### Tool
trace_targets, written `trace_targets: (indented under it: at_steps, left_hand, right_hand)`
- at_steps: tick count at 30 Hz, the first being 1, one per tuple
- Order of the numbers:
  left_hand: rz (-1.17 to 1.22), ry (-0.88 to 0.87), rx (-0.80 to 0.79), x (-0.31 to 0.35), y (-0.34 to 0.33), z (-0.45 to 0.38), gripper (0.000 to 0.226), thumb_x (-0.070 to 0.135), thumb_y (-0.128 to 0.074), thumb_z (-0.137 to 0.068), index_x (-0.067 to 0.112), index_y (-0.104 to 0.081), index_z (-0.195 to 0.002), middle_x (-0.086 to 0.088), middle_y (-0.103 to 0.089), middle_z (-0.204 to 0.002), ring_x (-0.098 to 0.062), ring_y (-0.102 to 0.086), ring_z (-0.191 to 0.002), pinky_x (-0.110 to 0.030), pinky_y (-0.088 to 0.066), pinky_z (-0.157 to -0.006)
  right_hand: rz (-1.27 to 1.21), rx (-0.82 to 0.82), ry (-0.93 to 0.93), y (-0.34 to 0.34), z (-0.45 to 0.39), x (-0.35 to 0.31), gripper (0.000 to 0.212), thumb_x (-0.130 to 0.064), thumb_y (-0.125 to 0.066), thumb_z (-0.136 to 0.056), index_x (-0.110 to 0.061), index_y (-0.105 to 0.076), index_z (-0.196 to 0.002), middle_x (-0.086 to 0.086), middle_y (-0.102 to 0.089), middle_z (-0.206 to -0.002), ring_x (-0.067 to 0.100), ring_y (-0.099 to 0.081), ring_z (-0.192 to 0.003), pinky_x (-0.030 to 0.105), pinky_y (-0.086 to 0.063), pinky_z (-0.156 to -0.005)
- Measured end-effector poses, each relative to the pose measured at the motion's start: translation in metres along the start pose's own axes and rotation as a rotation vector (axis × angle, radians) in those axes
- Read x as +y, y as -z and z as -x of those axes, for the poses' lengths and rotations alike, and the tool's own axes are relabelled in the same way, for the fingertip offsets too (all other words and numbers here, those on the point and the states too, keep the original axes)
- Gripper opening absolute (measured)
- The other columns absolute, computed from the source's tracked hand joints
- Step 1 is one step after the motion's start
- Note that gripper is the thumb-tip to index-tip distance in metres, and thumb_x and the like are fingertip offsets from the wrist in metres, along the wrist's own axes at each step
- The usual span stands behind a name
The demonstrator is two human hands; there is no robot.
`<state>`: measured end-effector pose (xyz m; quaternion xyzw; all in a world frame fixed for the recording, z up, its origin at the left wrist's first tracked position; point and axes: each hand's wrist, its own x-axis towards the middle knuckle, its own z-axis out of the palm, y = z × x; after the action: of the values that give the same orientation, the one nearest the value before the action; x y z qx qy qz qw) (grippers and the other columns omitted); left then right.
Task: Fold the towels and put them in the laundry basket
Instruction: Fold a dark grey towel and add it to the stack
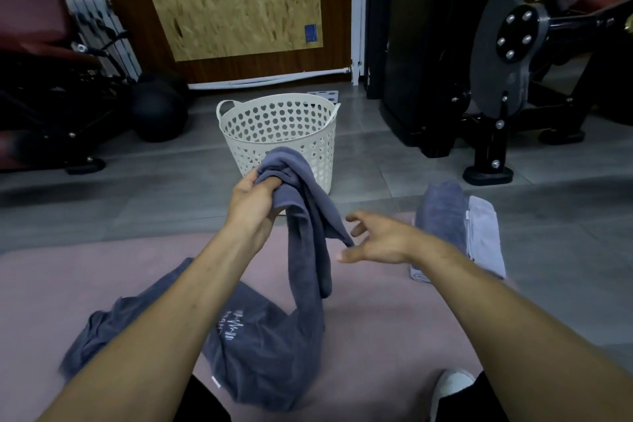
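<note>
Inspector: On the pink mat [376,319], left hand [251,202] grips the grey towel [305,250], unfolded; right hand [380,240] open beside it.

Clerk: Basket [277,127]?

Inspector: Beyond the mat, apparently empty. Two towels [459,223] wait, possibly folded.

1. The left forearm rises from 7 o'clock toward the centre, bare, wrist bent a little.
2. The left hand [251,204] sits just above centre, its fingers [270,186] curled tight around a bunch of grey towel [308,233], thumb side turned toward 12 o'clock.
3. The right forearm comes in from 4 o'clock, also bare.
4. The right hand [375,238] lies at 3 o'clock of the left, palm turned leftward, fingers spread and loosely bent, fingertips at the hanging cloth's edge, gripping nothing.
</note>
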<state>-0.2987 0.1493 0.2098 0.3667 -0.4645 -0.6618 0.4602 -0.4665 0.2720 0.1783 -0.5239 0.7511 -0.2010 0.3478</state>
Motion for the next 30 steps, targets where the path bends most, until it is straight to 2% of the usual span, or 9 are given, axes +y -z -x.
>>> trace_targets:
  at_steps: [2, 5, 11, 15, 18, 20, 24, 27, 30]
  left_hand:
    - [0.057, -0.002, 0.016, 0.007, 0.006, 0.0, 0.028, -0.005, -0.045, -0.095, 0.013, -0.065, -0.101, -0.006, -0.069, -0.08, -0.014, -0.067, -0.064, -0.024, -0.054, -0.054]
    - [0.128, 0.0, 0.026, 0.012, 0.014, 0.001, 0.027, -0.006, -0.046, -0.095, 0.013, -0.065, -0.098, -0.005, -0.07, -0.076, -0.013, -0.066, -0.062, -0.023, -0.055, -0.055]
    - [0.211, 0.003, 0.03, 0.016, 0.028, -0.001, 0.027, -0.006, -0.047, -0.094, 0.014, -0.064, -0.101, -0.005, -0.071, -0.074, -0.013, -0.067, -0.061, -0.023, -0.055, -0.054]
    - [0.222, 0.001, 0.028, 0.016, 0.033, -0.001, 0.025, -0.006, -0.047, -0.095, 0.013, -0.063, -0.102, -0.006, -0.072, -0.074, -0.014, -0.068, -0.063, -0.023, -0.056, -0.056]
    - [0.238, 0.003, 0.022, 0.017, 0.032, -0.002, 0.025, -0.005, -0.046, -0.095, 0.013, -0.062, -0.104, -0.007, -0.071, -0.075, -0.014, -0.067, -0.063, -0.022, -0.056, -0.056]
    - [0.252, 0.005, 0.019, 0.018, 0.031, -0.002, 0.025, -0.005, -0.046, -0.095, 0.012, -0.062, -0.104, -0.007, -0.071, -0.074, -0.014, -0.067, -0.062, -0.022, -0.056, -0.056]
    - [0.219, 0.019, 0.016, 0.018, 0.031, -0.001, 0.026, -0.005, -0.047, -0.094, 0.013, -0.063, -0.105, -0.009, -0.07, -0.08, -0.016, -0.065, -0.065, -0.024, -0.055, -0.057]
    - [0.153, 0.017, 0.039, 0.017, 0.033, 0.0, 0.026, -0.003, -0.048, -0.094, 0.015, -0.065, -0.103, -0.007, -0.07, -0.079, -0.016, -0.066, -0.064, -0.026, -0.055, -0.056]
    - [0.12, 0.024, 0.06, 0.014, 0.035, -0.001, 0.026, -0.002, -0.048, -0.095, 0.015, -0.066, -0.101, -0.007, -0.07, -0.078, -0.015, -0.066, -0.061, -0.025, -0.054, -0.052]
  right_hand:
    - [0.065, -0.007, -0.039, -0.008, -0.007, 0.003, 0.091, -0.048, -0.078, -0.073, -0.025, -0.03, -0.147, -0.001, -0.05, -0.139, 0.017, -0.055, -0.116, 0.029, -0.045, -0.095]
    - [0.05, -0.017, -0.041, -0.018, -0.015, 0.0, 0.089, -0.047, -0.077, -0.075, -0.027, -0.03, -0.148, 0.001, -0.048, -0.142, 0.018, -0.053, -0.12, 0.029, -0.044, -0.094]
    - [0.023, 0.101, -0.02, -0.027, -0.033, -0.005, 0.057, -0.036, -0.068, -0.087, -0.026, -0.047, -0.138, 0.003, -0.055, -0.133, 0.017, -0.055, -0.106, 0.027, -0.045, -0.089]
    - [0.042, -0.046, -0.056, -0.035, -0.033, -0.014, 0.084, -0.055, -0.078, -0.07, -0.027, -0.042, -0.141, -0.002, -0.052, -0.134, 0.017, -0.054, -0.117, 0.03, -0.044, -0.097]
    - [0.065, -0.01, -0.027, -0.046, -0.036, -0.024, 0.089, -0.056, -0.08, -0.065, -0.024, -0.042, -0.139, -0.002, -0.052, -0.132, 0.018, -0.054, -0.116, 0.032, -0.047, -0.094]
    - [0.072, 0.069, 0.006, -0.051, -0.04, -0.03, 0.075, -0.051, -0.078, -0.071, -0.022, -0.047, -0.133, -0.001, -0.055, -0.124, 0.019, -0.057, -0.111, 0.032, -0.048, -0.089]
    - [0.141, 0.248, 0.04, -0.053, -0.05, -0.033, 0.018, -0.026, -0.054, -0.088, -0.02, -0.062, -0.102, 0.001, -0.065, -0.102, 0.024, -0.061, -0.088, 0.033, -0.052, -0.072]
    - [0.008, 0.335, -0.009, -0.047, -0.057, -0.028, 0.022, -0.018, -0.041, -0.09, -0.014, -0.063, -0.087, 0.004, -0.066, -0.086, 0.027, -0.065, -0.08, 0.036, -0.056, -0.071]
    - [-0.188, 0.279, -0.05, -0.041, -0.059, -0.02, 0.016, -0.024, -0.048, -0.091, -0.013, -0.059, -0.088, 0.007, -0.069, -0.088, 0.023, -0.07, -0.075, 0.032, -0.054, -0.064]
